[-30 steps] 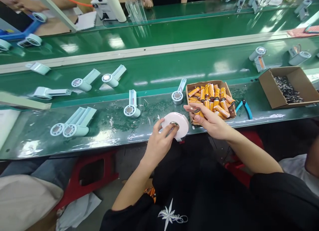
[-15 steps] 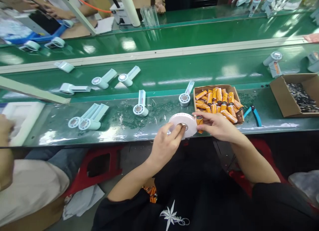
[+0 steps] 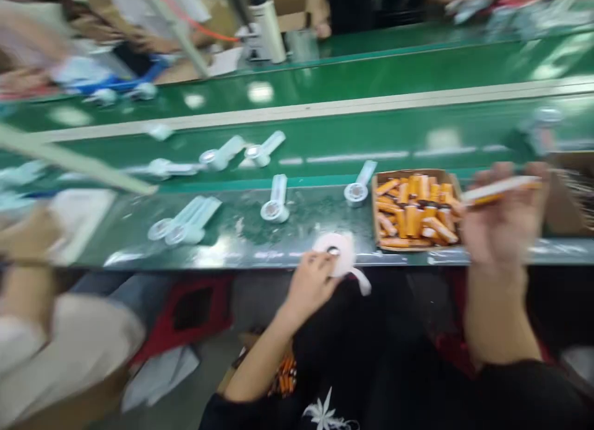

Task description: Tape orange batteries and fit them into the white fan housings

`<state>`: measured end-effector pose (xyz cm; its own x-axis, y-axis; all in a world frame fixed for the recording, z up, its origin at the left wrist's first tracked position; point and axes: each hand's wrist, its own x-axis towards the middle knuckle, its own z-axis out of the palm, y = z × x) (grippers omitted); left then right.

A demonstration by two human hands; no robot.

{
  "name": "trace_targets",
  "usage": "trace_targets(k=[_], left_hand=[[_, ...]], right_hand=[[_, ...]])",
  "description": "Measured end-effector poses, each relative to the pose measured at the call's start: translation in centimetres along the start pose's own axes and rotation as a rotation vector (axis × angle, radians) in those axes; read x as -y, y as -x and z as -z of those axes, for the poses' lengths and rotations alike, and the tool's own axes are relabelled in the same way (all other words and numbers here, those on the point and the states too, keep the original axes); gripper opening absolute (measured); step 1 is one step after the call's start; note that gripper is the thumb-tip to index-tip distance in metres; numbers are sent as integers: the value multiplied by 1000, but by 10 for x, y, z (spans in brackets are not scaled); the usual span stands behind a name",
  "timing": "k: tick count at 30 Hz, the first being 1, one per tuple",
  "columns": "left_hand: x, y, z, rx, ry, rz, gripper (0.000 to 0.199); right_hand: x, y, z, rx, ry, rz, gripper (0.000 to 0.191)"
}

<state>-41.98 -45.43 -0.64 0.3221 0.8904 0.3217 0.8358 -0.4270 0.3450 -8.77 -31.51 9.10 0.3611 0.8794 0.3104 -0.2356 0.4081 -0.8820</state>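
Note:
My left hand is closed on a roll of white tape, its fingers at the hole in the middle. A loose tape end hangs off the roll past the table's front edge. To the right, my right hand is raised, blurred by motion, and holds an orange cylindrical battery with a white strip along it. Just left of that hand stands a cardboard box piled with orange batteries. The nearest light-blue fan housing lies left of the box.
Several more light-blue housings lie on the green bench and the belt behind it. Another cardboard box stands at the right, partly behind my right hand. At the left, a co-worker's hand is over a white tray.
My right hand has moved right and up from the roll with the battery, which now bears a white strip. A tape end now hangs from the roll. The view has shifted slightly.

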Motion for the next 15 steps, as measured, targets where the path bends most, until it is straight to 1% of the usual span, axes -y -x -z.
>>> trace_targets(k=[1,2,3,4,6,7,8,9,10,12,13,14,15], left_hand=[[18,-8,1,-14,-11,22,34],[33,-22,-1,-38,-5,30,36],[43,-39,-3,-73,7,23,37],[47,-59,-7,-114,21,13,37],[42,-103,-12,-181,16,-7,38],[36,-127,-15,-189,-11,-8,41],[30,-151,-17,-159,-56,3,46],[26,-175,-19,-88,-111,31,50],[24,-198,-19,40,-163,64,51],[25,-236,-14,363,-229,90,52],[27,-249,-10,517,-244,71,51],[29,-259,-4,643,-247,32,50],[30,-265,1,734,-243,-18,49]], right_hand=[[-4,3,0,34,-34,-50,36],[-11,7,-1,67,-26,-117,40],[-20,11,-4,75,-7,-137,45],[-28,16,-7,83,17,-174,49],[-41,24,-15,76,40,-185,54],[-43,27,-18,74,36,-181,54],[-43,29,-20,75,28,-174,54],[-41,29,-20,81,19,-162,55],[-38,27,-20,88,15,-146,55],[-28,17,-15,100,29,-99,57],[-22,10,-11,101,45,-63,56],[-17,2,-8,101,65,-21,53],[-12,-7,-5,102,88,26,48]])
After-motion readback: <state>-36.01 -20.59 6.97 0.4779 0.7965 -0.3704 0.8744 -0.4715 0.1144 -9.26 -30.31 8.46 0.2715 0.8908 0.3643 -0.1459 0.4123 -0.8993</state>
